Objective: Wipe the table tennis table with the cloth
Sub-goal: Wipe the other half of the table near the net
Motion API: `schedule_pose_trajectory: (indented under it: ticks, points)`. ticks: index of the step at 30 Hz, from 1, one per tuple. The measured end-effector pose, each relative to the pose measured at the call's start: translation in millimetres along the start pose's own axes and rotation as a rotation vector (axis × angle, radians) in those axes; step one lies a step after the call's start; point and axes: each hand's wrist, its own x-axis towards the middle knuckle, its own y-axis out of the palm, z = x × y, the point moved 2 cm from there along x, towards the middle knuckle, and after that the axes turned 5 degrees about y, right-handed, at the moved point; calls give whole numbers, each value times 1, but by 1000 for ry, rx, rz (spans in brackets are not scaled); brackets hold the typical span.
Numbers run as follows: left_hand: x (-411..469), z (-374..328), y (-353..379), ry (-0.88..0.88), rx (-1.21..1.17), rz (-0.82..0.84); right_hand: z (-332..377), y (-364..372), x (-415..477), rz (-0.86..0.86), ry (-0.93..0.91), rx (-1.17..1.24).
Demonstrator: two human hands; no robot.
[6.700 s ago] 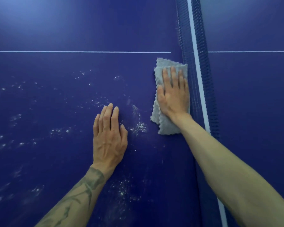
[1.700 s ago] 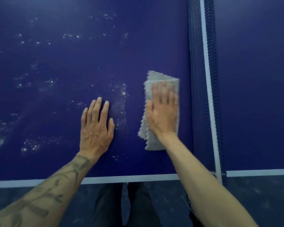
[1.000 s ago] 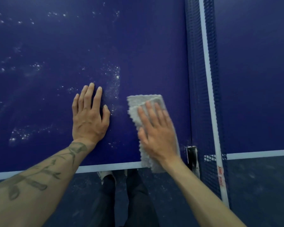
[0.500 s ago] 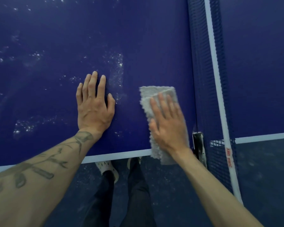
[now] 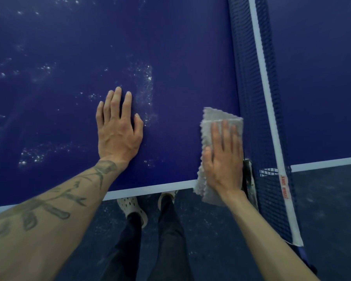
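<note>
The dark blue table tennis table (image 5: 180,57) fills the upper view, with white dust specks (image 5: 146,82) scattered over its left part. A folded grey cloth (image 5: 213,120) lies flat by the net, its lower end hanging over the table's white near edge (image 5: 150,189). My right hand (image 5: 223,157) presses flat on the cloth with straight fingers. My left hand (image 5: 118,126) rests flat on the bare table, fingers straight, a short way left of the cloth.
The blue net (image 5: 251,78) with its white top band runs upward just right of the cloth. Its metal clamp (image 5: 248,175) sits at the table edge beside my right wrist. Below the edge are dark floor and my legs and white shoes (image 5: 133,207).
My right hand has slid the cloth right, up against the net, with its lower end still over the table's near edge. My left hand stays flat in the same spot.
</note>
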Motion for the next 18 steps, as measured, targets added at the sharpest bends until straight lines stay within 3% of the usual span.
schedule_pose_trajectory:
  ticks: [6,11,18]
  points:
    - [0,-1,2,-3,11,-1,15,-5,49,-111,336,49]
    - [1,-2,0,-10,8,4,6,3,0,-57,97,-2]
    - [1,-3,-2,-16,7,4,35,8,2,-28,64,-2]
